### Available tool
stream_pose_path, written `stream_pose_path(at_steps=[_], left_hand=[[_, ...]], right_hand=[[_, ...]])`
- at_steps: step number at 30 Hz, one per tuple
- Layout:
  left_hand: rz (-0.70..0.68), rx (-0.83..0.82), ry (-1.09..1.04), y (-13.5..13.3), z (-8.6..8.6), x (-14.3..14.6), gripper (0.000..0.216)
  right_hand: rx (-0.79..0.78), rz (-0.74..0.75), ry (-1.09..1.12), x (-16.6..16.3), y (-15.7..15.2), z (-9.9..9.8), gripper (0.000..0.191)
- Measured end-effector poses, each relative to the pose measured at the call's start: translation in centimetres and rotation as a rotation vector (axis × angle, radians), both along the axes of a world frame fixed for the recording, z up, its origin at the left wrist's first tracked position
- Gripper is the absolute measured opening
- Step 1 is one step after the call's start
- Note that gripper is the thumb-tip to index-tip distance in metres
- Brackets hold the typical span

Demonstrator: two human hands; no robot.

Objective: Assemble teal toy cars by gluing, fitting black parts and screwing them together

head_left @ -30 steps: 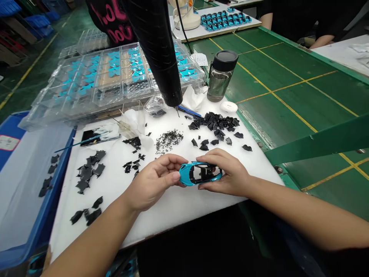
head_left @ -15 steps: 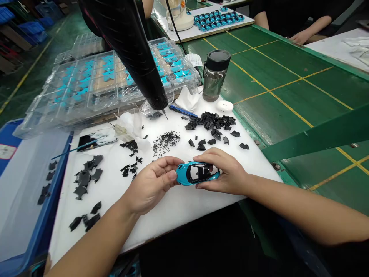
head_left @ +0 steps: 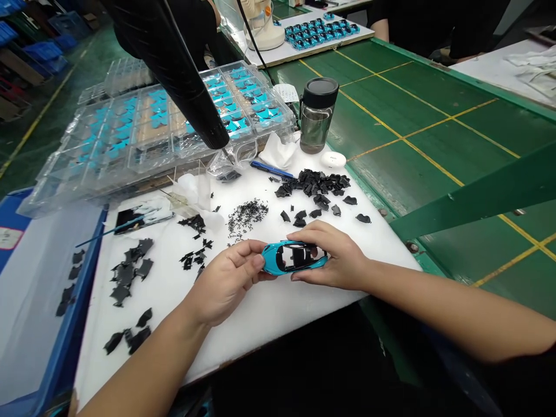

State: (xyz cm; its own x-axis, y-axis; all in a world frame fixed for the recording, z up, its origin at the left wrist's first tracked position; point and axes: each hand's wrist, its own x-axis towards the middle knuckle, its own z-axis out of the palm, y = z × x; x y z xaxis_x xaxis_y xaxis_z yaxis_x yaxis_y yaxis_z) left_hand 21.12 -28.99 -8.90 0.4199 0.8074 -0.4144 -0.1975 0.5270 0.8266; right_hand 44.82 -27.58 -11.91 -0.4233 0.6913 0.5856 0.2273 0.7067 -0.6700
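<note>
Both hands hold a small blue toy car body point(head_left: 278, 259) with a black interior over a white foam pad point(head_left: 269, 313). My left hand point(head_left: 226, 284) pinches its front end with thumb and fingers. My right hand point(head_left: 336, 258) wraps the rear end, fingers curled over the top. A heap of black plastic parts point(head_left: 315, 184) lies just beyond my right hand. Tiny black screws point(head_left: 247, 213) are scattered past the car. More black pieces point(head_left: 130, 266) lie left of my left hand.
A black hanging tool point(head_left: 178, 69) dangles over clear trays with blue parts point(head_left: 165, 121). A lidded glass jar point(head_left: 316, 116) stands at the pad's far right by a green conveyor belt point(head_left: 434, 133). A blue bin point(head_left: 39, 289) sits left. A board of blue cars point(head_left: 319, 32) lies far back.
The hanging black tool has swung to the left. Both hands still hold the blue car in much the same grip, shifted slightly left in view.
</note>
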Motion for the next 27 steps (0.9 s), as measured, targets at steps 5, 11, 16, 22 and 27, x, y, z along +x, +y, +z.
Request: stream_pose_path(at_steps=[5,11,16,22,27], left_hand=[[0.007,-0.022,-0.006,0.19,-0.01,-0.1,0.025],[0.041,-0.036,-0.002,0.18,0.28,-0.11,0.028],[0.047,-0.055,-0.036,0.23,0.09,-0.03,0.027],[0.044,-0.05,-0.035,0.14,0.24,0.01,0.027],[0.034,-0.048,-0.043,0.06,0.25,-0.03,0.026]], right_hand=[[-0.001,0.002,-0.004,0.01,0.03,0.05,0.056],[0.005,0.01,0.003,0.0,0.1,-0.08,0.058],[-0.003,0.012,-0.004,0.04,0.03,0.02,0.058],[-0.002,-0.005,-0.019,0.1,-0.02,0.09,0.058],[-0.01,-0.003,-0.011,0.04,0.01,0.0,0.058]])
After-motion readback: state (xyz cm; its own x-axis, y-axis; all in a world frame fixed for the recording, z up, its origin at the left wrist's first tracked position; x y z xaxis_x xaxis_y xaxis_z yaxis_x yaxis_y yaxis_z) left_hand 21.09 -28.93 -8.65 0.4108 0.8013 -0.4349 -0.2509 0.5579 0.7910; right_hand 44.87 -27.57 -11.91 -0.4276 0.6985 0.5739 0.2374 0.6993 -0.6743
